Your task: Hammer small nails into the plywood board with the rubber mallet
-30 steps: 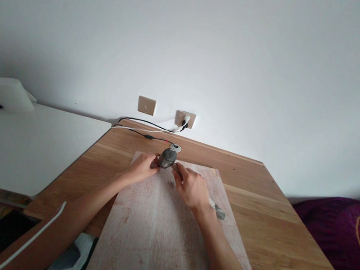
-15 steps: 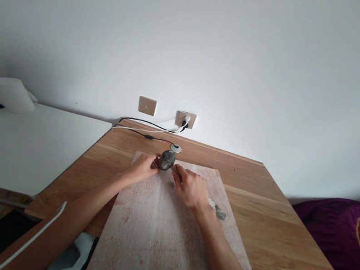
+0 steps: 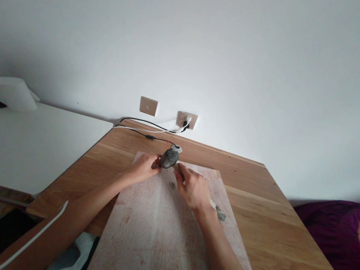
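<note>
A dark gray lump [image 3: 169, 158], rounded and mottled with paler patches, is between the two hands, over the far part of a pale, reddish-streaked board [image 3: 145, 240]. The left hand [image 3: 144, 168] is clamped on its left side; the right hand [image 3: 194, 189] grips a slim brownish tool [image 3: 179, 170] angled toward the lump (whether they touch, I cannot tell). Gray bits [image 3: 172, 184] lie just left of the right hand. Beyond the hands, a wall plate [image 3: 148, 106] bears a mark too small to read.
</note>
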{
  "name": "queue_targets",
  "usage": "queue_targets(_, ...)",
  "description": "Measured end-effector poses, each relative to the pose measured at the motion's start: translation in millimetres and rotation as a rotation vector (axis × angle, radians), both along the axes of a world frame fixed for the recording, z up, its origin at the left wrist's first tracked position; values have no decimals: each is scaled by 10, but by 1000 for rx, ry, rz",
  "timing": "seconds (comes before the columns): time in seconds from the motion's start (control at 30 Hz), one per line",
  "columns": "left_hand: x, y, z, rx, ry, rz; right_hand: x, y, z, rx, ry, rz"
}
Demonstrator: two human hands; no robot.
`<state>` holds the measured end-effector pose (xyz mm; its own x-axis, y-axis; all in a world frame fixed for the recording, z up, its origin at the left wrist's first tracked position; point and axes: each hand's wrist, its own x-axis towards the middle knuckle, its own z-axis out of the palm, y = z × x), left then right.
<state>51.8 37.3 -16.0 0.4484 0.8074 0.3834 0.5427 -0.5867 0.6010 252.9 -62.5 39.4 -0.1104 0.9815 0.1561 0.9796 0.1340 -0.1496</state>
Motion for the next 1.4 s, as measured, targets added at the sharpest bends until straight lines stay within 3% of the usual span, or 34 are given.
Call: queue_targets(1.4, -5, 3, 9, -1, 2, 5, -6, 3, -11, 13, -27, 2)
